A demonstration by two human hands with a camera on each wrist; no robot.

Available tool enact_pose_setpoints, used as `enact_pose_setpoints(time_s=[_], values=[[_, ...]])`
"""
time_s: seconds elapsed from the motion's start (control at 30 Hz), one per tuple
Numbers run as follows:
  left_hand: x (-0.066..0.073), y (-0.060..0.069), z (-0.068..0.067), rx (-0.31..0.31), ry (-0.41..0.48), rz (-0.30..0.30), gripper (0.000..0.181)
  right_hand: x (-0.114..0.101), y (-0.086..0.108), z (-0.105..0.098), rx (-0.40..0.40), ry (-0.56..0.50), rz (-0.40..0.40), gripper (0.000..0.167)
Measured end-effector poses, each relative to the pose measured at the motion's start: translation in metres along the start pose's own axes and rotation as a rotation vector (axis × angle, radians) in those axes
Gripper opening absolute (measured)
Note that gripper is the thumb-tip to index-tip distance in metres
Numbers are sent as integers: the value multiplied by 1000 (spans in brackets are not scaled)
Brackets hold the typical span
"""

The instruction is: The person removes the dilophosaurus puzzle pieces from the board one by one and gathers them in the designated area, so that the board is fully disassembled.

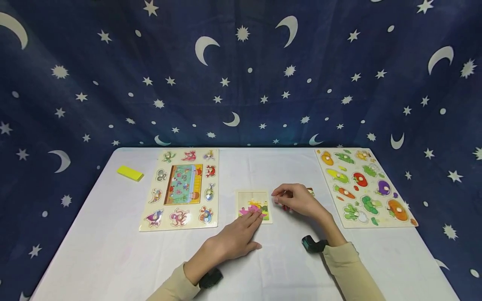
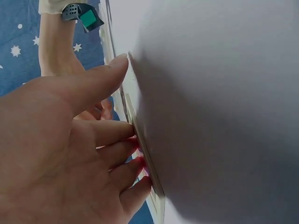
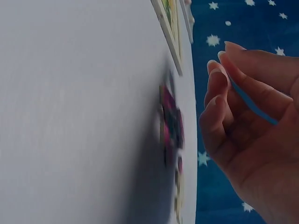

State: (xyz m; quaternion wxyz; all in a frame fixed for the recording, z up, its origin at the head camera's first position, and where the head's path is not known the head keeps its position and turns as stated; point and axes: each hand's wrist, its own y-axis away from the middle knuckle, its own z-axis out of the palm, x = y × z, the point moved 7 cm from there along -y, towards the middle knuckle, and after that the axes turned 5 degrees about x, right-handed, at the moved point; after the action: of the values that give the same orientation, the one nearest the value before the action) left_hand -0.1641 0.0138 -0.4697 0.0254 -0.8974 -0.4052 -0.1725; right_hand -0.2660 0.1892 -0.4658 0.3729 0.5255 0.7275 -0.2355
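Observation:
A small square wooden puzzle tray (image 1: 242,192) with a pink and yellow picture lies mid-table. My left hand (image 1: 237,235) rests its fingertips on the picture, thumb spread; the left wrist view shows that hand (image 2: 70,144) with straight fingers over the tray's edge (image 2: 148,161). To the tray's right, my right hand (image 1: 299,200) hovers with bent fingers. In the right wrist view this hand (image 3: 252,112) has thumb and fingertips close together, nothing visible between them. Loose dark and pink pieces (image 3: 172,121) lie on the cloth below it, partly hidden in the head view.
A sea-animal peg board (image 1: 150,221) lies on the left, with a yellow block (image 1: 130,173) beyond it. On the right lies a vegetable peg board (image 1: 354,205). White cloth covers the table (image 1: 113,259); a dark blue curtain (image 1: 263,113) with moons and stars hangs behind.

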Motion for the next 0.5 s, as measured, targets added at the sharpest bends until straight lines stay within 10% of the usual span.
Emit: enact_pose_setpoints(time_s=[0.5], values=[[-2,10,-2,-3,38,11,75,-24,-30,37,-113,60,-77,16]])
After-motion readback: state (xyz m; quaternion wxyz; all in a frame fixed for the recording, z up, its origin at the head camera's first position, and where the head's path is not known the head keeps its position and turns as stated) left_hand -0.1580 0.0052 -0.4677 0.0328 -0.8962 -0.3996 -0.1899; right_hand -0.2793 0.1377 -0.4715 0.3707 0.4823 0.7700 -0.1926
